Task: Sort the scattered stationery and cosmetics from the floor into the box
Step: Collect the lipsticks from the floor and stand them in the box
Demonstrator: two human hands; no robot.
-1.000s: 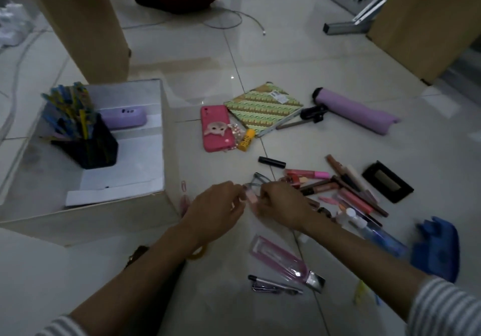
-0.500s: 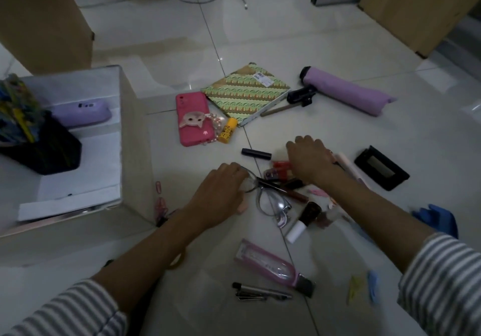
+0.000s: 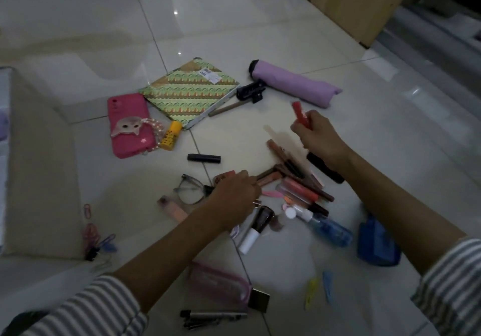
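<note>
A person's right hand (image 3: 318,137) grips a red lip tube (image 3: 299,114) held above the heap of cosmetics (image 3: 299,187), apparently to gather it for the cardboard box (image 3: 39,158) standing well to the left. The left hand (image 3: 234,196) curls its fingers down at the heap's near edge; whether they have closed on anything cannot be told. The clutter, including a patterned notebook (image 3: 190,93), a pink phone (image 3: 127,124) and a folded purple umbrella (image 3: 294,84), lies on a glossy pale tiled floor (image 3: 260,36) in a dim room, with a wooden furniture panel (image 3: 359,5) beyond.
</note>
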